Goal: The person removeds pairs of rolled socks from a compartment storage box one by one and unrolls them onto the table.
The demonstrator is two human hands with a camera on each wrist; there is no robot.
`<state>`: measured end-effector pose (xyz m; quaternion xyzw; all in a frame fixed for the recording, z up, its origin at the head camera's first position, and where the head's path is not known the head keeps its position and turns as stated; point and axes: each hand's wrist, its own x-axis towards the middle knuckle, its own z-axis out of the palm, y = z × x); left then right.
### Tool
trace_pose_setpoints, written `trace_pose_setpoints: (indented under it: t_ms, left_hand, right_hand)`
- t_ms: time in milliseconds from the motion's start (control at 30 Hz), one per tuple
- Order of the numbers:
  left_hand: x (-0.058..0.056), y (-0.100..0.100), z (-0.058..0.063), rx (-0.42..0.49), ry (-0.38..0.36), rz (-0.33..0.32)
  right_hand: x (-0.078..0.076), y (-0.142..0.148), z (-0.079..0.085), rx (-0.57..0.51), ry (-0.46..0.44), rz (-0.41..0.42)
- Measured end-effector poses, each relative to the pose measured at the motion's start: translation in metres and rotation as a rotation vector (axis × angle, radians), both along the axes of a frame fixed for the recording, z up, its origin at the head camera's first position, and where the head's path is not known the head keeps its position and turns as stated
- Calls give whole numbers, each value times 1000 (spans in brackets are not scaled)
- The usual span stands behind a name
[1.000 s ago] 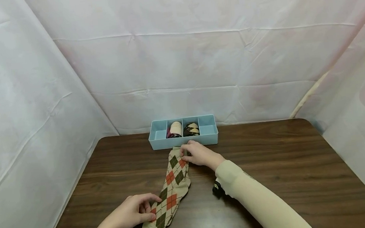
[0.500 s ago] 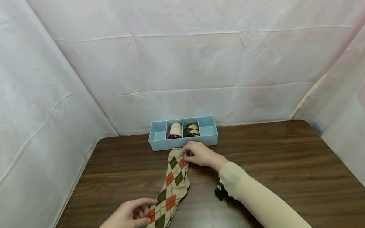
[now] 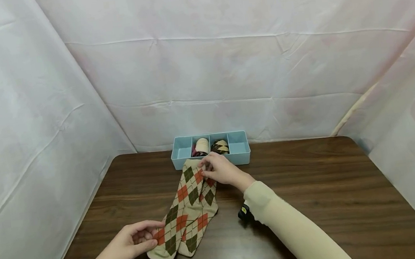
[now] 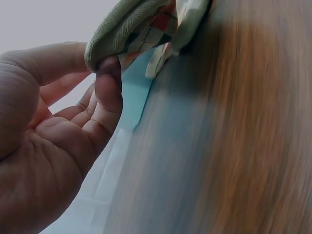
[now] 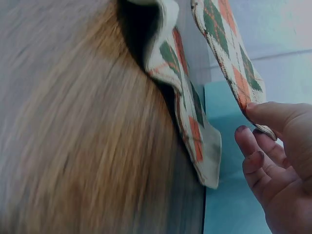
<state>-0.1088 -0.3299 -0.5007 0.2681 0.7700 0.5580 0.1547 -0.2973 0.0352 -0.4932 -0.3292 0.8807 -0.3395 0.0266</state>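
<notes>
Two beige argyle socks with orange and dark green diamonds are in the head view. My left hand (image 3: 128, 245) pinches the toe end of the upper sock (image 3: 175, 217) between thumb and fingers. At its cuff end, my right hand (image 3: 223, 170) pinches the edge. The right wrist view shows this sock raised, apart from the lower sock (image 5: 195, 131), which lies on the wooden table (image 5: 97, 146). In the head view the upper sock partly covers the lower one.
Behind the socks, a light blue divided box (image 3: 239, 158) stands near the table's far edge. Its middle compartments hold a rolled beige sock bundle (image 3: 202, 145) and a dark argyle bundle (image 3: 220, 146). Pale cloth (image 3: 205, 70) hangs behind the table and along both sides.
Both hands have moved left with the upper sock, lifting it off the lower one. The lower sock, mostly covered before, now shows on the right.
</notes>
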Motion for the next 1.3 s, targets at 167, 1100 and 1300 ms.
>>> trace_pose_setpoints:
  t_ms: [167, 1100, 1300]
  left_hand:
    - [-1, -14, -1, -27, -36, 53]
    - [-6, -26, -11, -333, -5, 126]
    - [-8, -28, -11, -368, 57, 124]
  right_hand:
    - [0, -12, -3, 26, -5, 18]
    - [-1, -49, -34, 186, 50, 73]
    - [2, -50, -34, 218, 38, 47]
